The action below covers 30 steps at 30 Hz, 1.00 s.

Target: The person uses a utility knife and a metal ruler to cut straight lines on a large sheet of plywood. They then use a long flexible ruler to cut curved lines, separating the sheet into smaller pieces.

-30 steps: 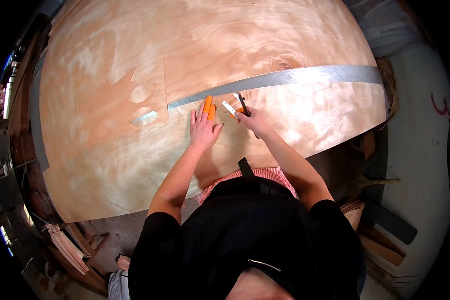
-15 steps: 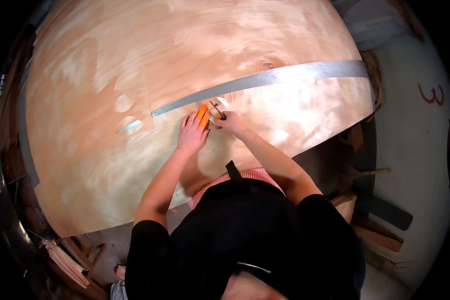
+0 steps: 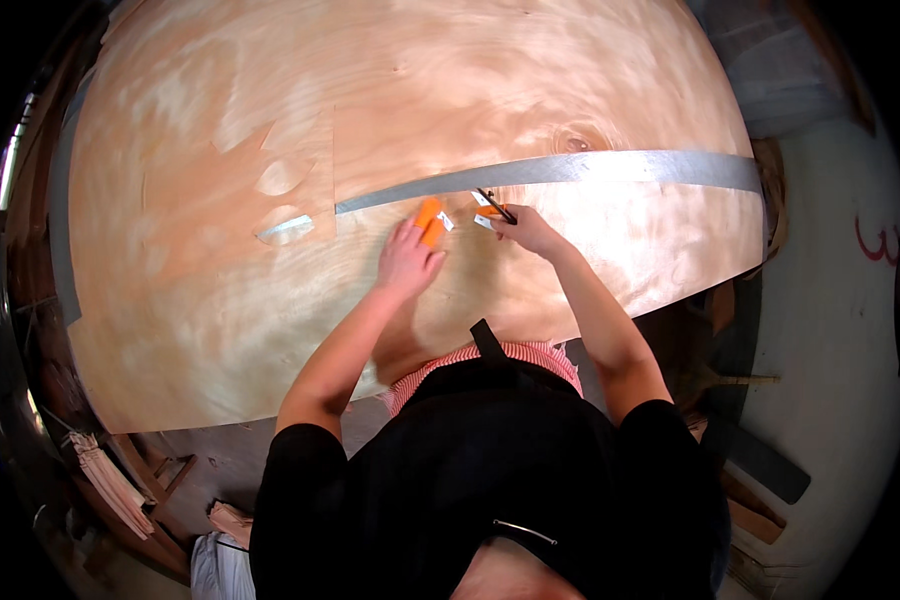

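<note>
"What's largest?"
"A broad, pale wooden sheet [image 3: 220, 365], a long, shiny grey strip [image 3: 610, 168] across its right side."
"The hands?"
"The left hand [image 3: 408, 256] rests on the sheet, fingers extended close together; the right hand [image 3: 527, 232] pinches a slim black tool [image 3: 497, 206] on the strip's near side."
"Smaller?"
"Orange finger sleeves [image 3: 428, 212] on the left hand, a small white flat piece [image 3: 446, 221] beside them."

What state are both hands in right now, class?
Left hand: open, on the wood sheet.
Right hand: closed, holding a slim black tool.
</note>
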Motion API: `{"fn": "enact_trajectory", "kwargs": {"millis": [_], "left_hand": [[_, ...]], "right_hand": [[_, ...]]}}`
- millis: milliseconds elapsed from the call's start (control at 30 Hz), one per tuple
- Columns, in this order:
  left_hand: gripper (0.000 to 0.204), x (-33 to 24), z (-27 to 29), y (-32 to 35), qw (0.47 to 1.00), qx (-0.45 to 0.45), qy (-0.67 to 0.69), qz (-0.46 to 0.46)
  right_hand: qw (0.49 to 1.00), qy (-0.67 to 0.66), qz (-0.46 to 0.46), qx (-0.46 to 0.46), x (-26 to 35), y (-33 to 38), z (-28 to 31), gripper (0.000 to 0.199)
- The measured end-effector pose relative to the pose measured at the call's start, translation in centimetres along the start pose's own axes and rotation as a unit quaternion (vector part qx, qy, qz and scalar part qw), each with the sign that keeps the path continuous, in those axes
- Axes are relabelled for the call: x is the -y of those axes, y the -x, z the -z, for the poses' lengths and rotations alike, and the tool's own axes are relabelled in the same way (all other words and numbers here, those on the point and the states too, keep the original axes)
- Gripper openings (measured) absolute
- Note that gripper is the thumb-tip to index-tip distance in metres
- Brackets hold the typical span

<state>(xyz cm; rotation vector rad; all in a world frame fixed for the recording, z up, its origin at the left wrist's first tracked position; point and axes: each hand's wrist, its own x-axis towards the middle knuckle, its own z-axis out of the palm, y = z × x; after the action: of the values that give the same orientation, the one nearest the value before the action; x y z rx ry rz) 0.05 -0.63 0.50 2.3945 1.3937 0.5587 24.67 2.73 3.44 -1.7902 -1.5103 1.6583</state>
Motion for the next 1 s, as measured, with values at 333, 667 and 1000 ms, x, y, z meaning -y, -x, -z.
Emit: {"fn": "enact_trajectory", "kwargs": {"millis": [333, 667, 1000], "left_hand": [[0.061, 1.7, 0.9, 1.3, 0.993, -0.049, -0.038, 0.097], [0.061, 1.2, 1.6, -0.2, 0.999, 0.028, -0.027, 0.011], [0.054, 0.9, 3.8, -0.2, 0.994, 0.107, -0.003, -0.033]], "right_hand": [[0.980, -0.154, 0.115, -0.051, 2.3, -4.7, -8.3, 0.022], [0.982, -0.004, 0.063, -0.178, 1.2, -6.7, -10.5, 0.029], [0.986, -0.121, -0.019, -0.111, -1.7, 1.3, -6.1, 0.021]]}}
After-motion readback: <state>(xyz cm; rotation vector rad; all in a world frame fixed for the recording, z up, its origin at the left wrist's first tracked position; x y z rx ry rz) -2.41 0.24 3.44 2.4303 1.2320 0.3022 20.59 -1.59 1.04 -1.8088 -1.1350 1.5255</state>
